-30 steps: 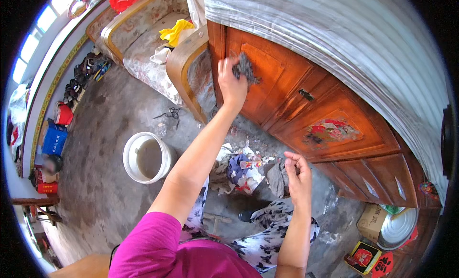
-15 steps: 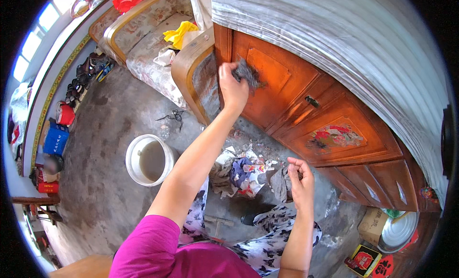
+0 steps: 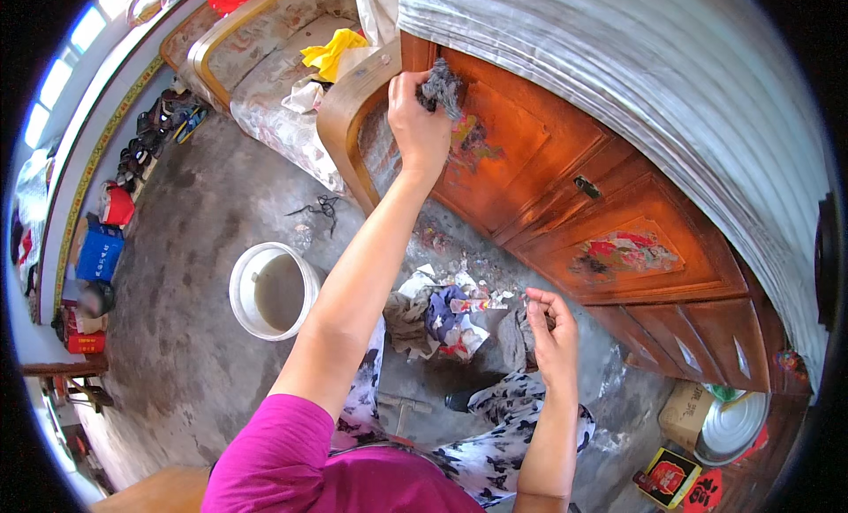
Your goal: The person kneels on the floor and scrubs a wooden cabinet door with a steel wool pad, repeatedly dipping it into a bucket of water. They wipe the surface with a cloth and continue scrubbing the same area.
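Observation:
My left hand (image 3: 419, 133) is closed round a bunched, shaggy grey rag (image 3: 439, 88) at the upper left of the orange-brown wooden cabinet (image 3: 530, 151). Just below the rag, a worn colourful picture (image 3: 474, 142) shows on the door panel. A second scuffed picture (image 3: 625, 252) is on the other door. My right hand (image 3: 555, 341) hangs in front of the cabinet, loosely curled with thumb and forefinger apart; I see nothing in it. Beside it lies a grey cloth (image 3: 514, 338), partly hidden by the fingers.
A white bucket (image 3: 238, 292) of murky water stands left of my left forearm. Crumpled cloths and paper scraps (image 3: 446, 319) lie on the concrete floor before the cabinet. A wood-armed sofa (image 3: 340, 124) adjoins the cabinet; a pale cloth (image 3: 618, 36) drapes its top. Boxes (image 3: 685, 416) sit lower right.
My left hand has moved up and slightly left with the rag, uncovering the worn picture on the left door. My right hand has hardly moved.

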### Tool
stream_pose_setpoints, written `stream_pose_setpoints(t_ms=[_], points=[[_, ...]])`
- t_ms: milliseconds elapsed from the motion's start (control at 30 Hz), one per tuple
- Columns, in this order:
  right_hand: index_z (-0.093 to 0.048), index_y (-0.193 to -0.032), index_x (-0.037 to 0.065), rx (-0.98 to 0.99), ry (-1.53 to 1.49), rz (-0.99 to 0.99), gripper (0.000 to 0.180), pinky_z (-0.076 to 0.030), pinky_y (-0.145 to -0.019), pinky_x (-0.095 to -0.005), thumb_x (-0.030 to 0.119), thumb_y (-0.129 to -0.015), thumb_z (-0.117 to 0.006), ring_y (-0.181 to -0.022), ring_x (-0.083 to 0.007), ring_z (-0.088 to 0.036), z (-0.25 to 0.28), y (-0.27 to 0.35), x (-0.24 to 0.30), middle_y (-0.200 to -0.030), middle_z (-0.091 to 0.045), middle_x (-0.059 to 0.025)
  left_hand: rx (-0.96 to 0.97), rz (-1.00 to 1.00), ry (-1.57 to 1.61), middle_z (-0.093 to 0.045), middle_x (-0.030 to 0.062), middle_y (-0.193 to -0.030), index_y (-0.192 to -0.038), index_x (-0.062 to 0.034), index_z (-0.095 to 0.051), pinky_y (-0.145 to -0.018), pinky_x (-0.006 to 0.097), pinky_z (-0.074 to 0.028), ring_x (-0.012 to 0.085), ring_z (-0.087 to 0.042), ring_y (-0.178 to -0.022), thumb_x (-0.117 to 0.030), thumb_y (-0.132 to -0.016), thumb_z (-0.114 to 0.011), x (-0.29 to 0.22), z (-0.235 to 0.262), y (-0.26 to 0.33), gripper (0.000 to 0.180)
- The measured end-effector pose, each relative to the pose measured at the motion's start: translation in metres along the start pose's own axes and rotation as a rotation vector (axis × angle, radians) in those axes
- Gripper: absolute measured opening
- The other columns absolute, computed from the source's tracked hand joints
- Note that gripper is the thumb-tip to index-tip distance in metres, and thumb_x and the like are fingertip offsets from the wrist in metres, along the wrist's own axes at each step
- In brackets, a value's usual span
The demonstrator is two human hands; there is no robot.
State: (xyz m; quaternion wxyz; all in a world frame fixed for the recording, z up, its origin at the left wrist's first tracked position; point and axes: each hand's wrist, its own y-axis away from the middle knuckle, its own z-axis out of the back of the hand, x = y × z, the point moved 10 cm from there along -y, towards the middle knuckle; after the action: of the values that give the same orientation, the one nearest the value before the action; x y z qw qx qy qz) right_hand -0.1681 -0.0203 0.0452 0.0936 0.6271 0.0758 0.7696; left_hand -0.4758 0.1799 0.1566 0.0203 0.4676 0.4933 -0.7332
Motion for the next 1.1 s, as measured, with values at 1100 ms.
stream_pose_setpoints(t_ms=[1100], points=[[-0.069, -0.123, 0.002, -0.004, 0.043, 0.026, 0.035, -0.046, -0.084, -0.0252, 0.031, -0.103, -0.07, -0.088, -0.0081, -0.056, 0.004, -0.005, -0.017, -0.093, -0.065, 0.0007, 0.027, 0.063, 0.019, -0.062, 0.0201, -0.104, -0.108, -0.0009, -0.06, -0.086, 0.048, -0.049, 0.0426, -0.06, -0.097, -0.008, -0.085, -0.079, 0.017, -0.008, 0.026, 0.031]])
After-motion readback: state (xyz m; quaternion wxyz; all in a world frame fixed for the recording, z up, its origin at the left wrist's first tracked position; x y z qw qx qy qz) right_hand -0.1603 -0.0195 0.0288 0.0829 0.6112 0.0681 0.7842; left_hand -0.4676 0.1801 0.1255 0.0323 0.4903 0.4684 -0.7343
